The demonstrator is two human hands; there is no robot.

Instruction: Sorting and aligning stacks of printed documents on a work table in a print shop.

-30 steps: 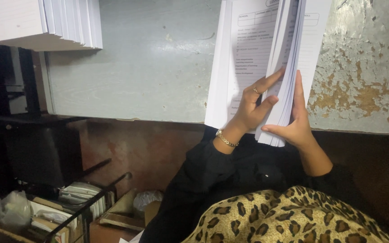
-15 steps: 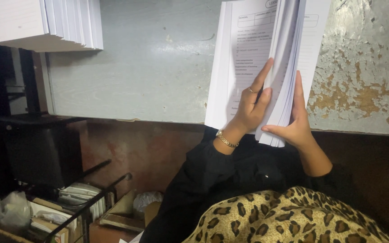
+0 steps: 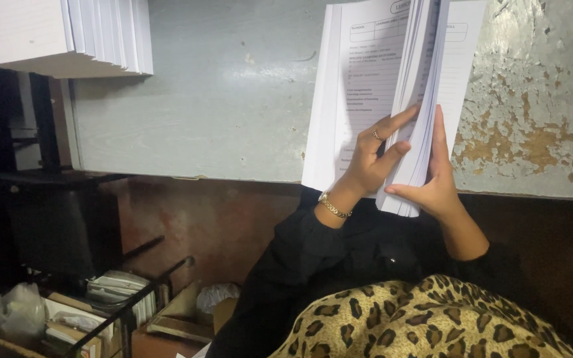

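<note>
A thick stack of white printed sheets lies on a worn grey table top. My left hand, with a ring and a gold bracelet, rests on the open printed page, its fingers tucked into the gap between the sheets. My right hand grips the lifted bundle of pages at its near edge, thumb up along the paper.
A second pile of white paper sits at the table's far left. Below the table edge are a dark metal rack with books and papers, a plastic bag, and leopard-print fabric over my lap.
My left fingers slid a little along the page edge, separating sheets. The right hand and the stack stayed where they were.
</note>
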